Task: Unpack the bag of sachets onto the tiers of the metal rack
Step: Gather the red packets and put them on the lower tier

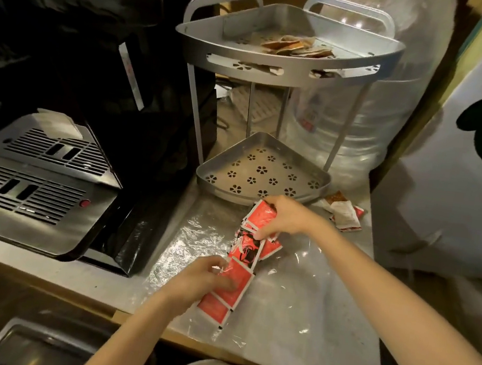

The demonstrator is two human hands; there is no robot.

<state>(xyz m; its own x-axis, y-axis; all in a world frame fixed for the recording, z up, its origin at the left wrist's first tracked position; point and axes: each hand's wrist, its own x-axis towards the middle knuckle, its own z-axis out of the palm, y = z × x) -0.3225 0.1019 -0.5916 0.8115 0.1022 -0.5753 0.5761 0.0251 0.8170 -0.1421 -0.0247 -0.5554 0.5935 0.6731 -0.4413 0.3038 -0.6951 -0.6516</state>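
Note:
A two-tier metal corner rack (284,74) stands at the back of the counter. Its top tier holds several brown sachets (294,47); its lower tier (262,173) has a bare floor with flower-shaped holes. In front of the rack a strip of red sachets (244,251) lies over a clear plastic bag (279,297) spread flat on the counter. My right hand (285,217) grips the strip's far end just before the lower tier. My left hand (205,280) holds the strip's near end.
A black coffee machine with a slotted steel drip tray (28,185) fills the left side. A large clear water bottle (360,130) stands behind the rack. A few loose sachets (344,214) lie right of the lower tier. A white fridge (463,181) is at the right.

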